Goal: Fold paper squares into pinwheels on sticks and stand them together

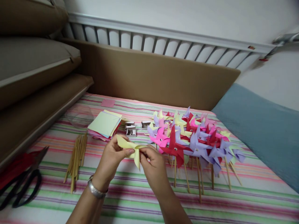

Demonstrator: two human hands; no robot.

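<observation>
A pale yellow paper pinwheel (126, 143) with curled blades is held between my two hands above the striped cloth. My left hand (113, 154) pinches it from the left, thumb pressed on its middle. On the other side, the fingers of my right hand (153, 161) grip its right part. Whether a pin goes through the centre is hidden by the fingers. Just beyond my hands stand small open boxes (130, 131) with shiny bits inside. To their left lies a stack of coloured paper squares (104, 123), yellow on top.
Finished pinwheels (196, 146) on sticks pile up at the right. Bare wooden sticks (76, 158) lie at the left, with black-handled scissors (28, 180) near a red item (14, 169). A pink paper (107, 103) rests farther back. Brown cushions (35, 59) and a panel (149, 73) border the cloth.
</observation>
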